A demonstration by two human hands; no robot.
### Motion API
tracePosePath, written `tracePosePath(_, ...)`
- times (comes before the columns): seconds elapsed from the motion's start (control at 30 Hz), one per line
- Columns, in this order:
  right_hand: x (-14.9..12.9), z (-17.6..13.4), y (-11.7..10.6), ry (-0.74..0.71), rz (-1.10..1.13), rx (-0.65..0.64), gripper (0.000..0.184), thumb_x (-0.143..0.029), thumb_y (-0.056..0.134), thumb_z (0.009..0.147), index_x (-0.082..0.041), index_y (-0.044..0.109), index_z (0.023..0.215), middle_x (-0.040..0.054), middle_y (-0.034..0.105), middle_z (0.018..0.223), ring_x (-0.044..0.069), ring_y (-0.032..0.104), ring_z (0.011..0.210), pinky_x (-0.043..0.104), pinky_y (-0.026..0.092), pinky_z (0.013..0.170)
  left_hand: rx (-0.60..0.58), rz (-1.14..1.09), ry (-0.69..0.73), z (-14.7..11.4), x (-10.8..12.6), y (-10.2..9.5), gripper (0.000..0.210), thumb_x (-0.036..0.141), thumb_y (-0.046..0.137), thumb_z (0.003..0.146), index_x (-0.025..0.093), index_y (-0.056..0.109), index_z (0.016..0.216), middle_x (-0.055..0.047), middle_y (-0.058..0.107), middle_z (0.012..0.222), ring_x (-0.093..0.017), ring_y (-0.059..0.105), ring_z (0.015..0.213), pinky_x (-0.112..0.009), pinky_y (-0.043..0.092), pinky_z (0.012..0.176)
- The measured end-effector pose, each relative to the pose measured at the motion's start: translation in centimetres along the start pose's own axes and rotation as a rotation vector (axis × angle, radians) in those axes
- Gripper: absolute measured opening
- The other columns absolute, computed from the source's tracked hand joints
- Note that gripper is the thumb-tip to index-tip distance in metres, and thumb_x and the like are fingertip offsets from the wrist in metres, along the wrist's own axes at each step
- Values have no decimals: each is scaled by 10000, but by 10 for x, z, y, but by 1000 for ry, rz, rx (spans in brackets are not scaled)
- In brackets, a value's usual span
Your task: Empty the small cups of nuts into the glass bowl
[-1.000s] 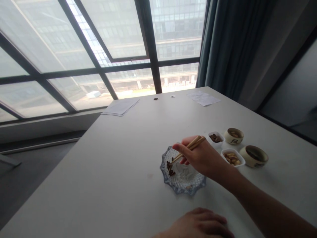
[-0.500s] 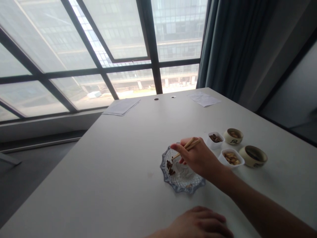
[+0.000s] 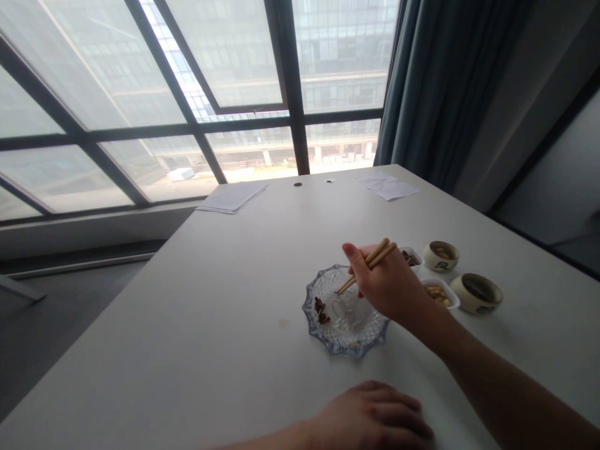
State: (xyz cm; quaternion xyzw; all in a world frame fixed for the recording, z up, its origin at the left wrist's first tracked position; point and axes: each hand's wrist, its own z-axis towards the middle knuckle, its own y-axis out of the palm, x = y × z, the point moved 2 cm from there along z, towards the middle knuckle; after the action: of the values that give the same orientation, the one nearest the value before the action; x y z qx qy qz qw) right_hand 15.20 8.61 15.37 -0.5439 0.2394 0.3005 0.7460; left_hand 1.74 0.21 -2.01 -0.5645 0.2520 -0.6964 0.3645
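Observation:
My right hand [image 3: 391,281] is closed around a pair of wooden chopsticks [image 3: 347,284]. Their tips are close together over a clear glass plate [image 3: 335,347] with a scalloped rim; I cannot make out anything between them. Small dark brown pieces [image 3: 321,310] lie in a cluster at the plate's left side, and a pale bit [image 3: 354,344] lies near its front rim. My left hand [image 3: 375,415] rests palm down on the table in front of the plate, fingers laid out, holding nothing.
Right of the plate stand a white tub of dark pieces [image 3: 411,257] and one of yellowish pieces [image 3: 438,295], both partly hidden by my right hand. Beyond are two cream bowls, one farther [image 3: 440,257], one nearer [image 3: 475,299]. Papers [image 3: 234,197] lie at the table's far left.
My right hand has moved right and slightly up with the chopsticks, whose tips have left the dark pieces. It now covers more of the white tubs. My left hand remains on the table.

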Motion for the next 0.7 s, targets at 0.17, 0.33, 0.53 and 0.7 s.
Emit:
tracePosePath(0.17, 3, -1, -55, 27, -80, 279, 589, -625, 460, 1052, -221, 630, 659, 40, 607, 477, 176, 602, 413, 309, 406, 482, 27, 21, 10, -1, 3, -3, 273, 365, 501, 1138, 223, 639, 1326, -36, 686, 1457, -185, 506, 1496, -276, 291, 1286)
tracePosePath(0.33, 18, 3, -100, 115, -146, 523, 542, -549, 502, 1058, -231, 627, 638, 39, 591, 452, 209, 644, 466, 343, 496, 574, 38, 49, 26, -1, 3, -5, 257, 338, 523, 1132, 207, 646, 1314, -36, 690, 1450, -191, 523, 1478, -267, 300, 1272)
tracePosePath(0.53, 38, 15, -117, 215, -284, 560, 514, -452, 511, 1065, -218, 647, 628, 80, 602, 477, 251, 682, 560, 379, 522, 678, 29, 47, 54, 0, 1, -9, 243, 340, 527, 1133, 210, 649, 1298, -30, 708, 1422, -184, 546, 1458, -252, 300, 1264)
tracePosePath(0.7, 52, 22, -113, 203, -236, 487, 504, -559, 612, 1004, -188, 699, 674, 75, 646, 503, 267, 704, 558, 368, 536, 591, 18, 36, 44, 0, 2, -9, 227, 329, 540, 1128, 224, 647, 1299, -27, 703, 1432, -187, 544, 1464, -263, 321, 1258)
